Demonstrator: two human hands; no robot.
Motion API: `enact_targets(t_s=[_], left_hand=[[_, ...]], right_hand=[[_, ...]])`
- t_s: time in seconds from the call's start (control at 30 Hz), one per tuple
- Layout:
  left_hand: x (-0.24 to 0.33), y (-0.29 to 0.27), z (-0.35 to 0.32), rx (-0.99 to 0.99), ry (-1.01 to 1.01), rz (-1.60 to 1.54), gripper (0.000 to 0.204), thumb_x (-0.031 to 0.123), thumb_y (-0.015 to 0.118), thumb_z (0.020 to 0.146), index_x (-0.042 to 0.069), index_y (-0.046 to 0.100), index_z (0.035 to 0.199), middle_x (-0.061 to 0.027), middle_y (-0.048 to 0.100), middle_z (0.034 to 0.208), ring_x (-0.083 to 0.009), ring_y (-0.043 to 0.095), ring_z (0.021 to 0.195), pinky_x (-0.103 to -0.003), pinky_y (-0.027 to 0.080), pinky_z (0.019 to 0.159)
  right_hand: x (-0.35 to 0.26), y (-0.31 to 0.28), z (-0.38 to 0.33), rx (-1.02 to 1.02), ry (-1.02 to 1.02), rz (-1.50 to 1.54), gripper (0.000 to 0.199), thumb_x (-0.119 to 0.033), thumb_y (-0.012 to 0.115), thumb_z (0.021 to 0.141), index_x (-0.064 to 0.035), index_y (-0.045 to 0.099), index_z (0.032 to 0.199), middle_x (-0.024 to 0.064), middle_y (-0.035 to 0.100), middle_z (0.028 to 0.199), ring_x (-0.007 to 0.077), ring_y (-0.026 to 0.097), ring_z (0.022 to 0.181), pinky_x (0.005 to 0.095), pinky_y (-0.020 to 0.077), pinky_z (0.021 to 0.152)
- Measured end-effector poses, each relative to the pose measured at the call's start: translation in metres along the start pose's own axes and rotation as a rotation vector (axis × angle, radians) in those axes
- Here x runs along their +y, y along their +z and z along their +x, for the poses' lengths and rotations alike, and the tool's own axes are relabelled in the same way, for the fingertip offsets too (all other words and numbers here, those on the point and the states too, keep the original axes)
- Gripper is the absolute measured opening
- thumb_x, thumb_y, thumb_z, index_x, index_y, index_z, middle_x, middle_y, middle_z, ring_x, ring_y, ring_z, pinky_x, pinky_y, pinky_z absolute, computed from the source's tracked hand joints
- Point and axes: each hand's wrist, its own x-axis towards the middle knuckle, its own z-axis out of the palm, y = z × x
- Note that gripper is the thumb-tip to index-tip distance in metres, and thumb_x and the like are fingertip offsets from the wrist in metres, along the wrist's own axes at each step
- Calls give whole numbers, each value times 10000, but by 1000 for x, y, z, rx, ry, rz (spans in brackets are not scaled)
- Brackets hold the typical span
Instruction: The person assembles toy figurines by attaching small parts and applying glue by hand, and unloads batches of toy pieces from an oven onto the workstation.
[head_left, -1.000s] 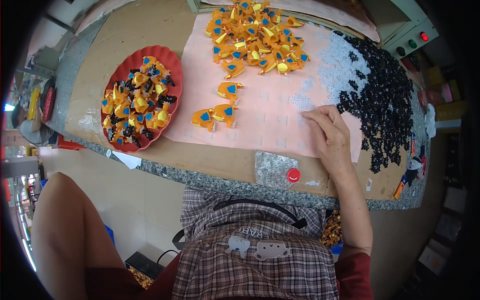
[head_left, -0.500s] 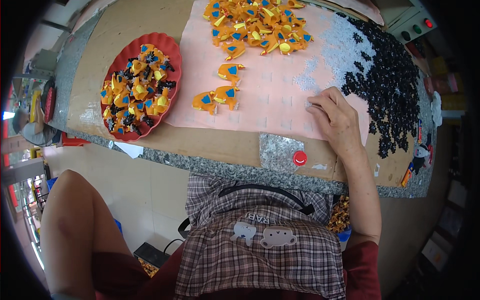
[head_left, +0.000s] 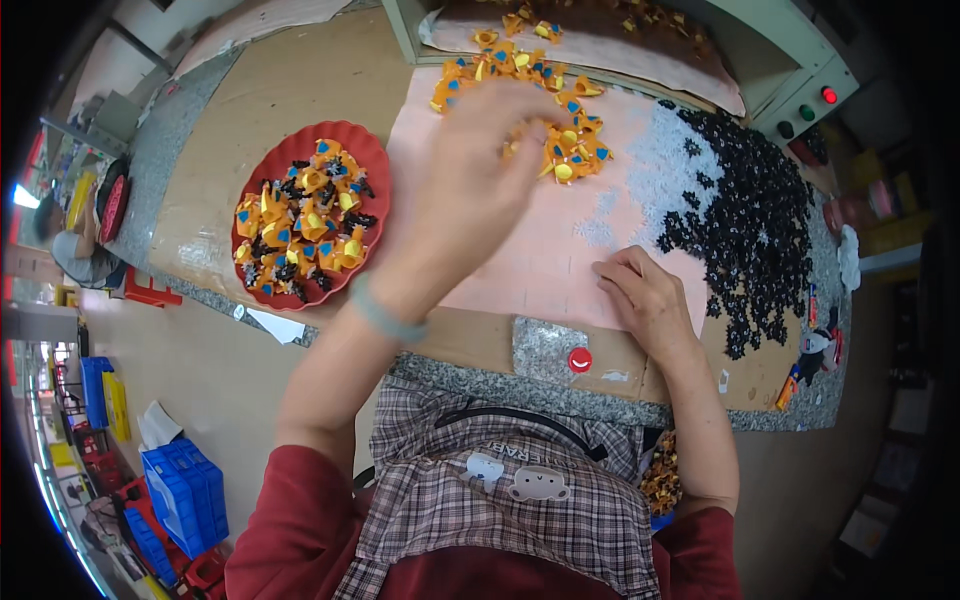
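My left hand (head_left: 495,165), blurred by motion, reaches over the pile of orange toy pieces (head_left: 575,150) with blue and yellow patches. Its fingers curve above the pile; whether they hold anything cannot be made out. A pale band circles this wrist. My right hand (head_left: 650,305) rests at the near part of the pink cloth (head_left: 510,275), thumb and forefinger pinched together; whatever is between them is too small to name. Close to it lie small white star-like pieces (head_left: 665,165). Beyond these spreads a heap of small black pieces (head_left: 765,215).
On the left stands a red scalloped tray (head_left: 375,165) heaped with orange and black pieces. A box-like machine (head_left: 790,75) with a red light is at the far right. A red button (head_left: 580,360) sits near the granite edge. Blue crates (head_left: 185,495) stand on the floor.
My left hand has come into view and swung over the orange pile; its arm now covers where three separate orange pieces lay. My right hand stays pinched over the cloth. The view has shifted.
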Motion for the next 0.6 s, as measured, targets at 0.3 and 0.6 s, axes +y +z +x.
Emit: enact_targets(t_s=[0.3, 0.6], left_hand=[[-75, 88, -13, -321, 237, 509, 277, 64, 635, 781, 59, 652, 1057, -80, 591, 1074, -268, 523, 1015, -400, 405, 854], [-69, 82, -15, -372, 346, 573, 249, 130, 582, 826, 97, 624, 1069, -65, 545, 996, -231, 527, 987, -391, 381, 806]], right_hand=[[-1, 1, 11, 12, -40, -47, 93, -29, 695, 798, -36, 652, 880, 105, 619, 891, 308, 663, 750, 383, 556, 652], [2, -2, 3, 98, 580, 636, 79, -28, 638, 916, -2, 693, 967, 63, 694, 877, 129, 644, 697, 252, 503, 588]])
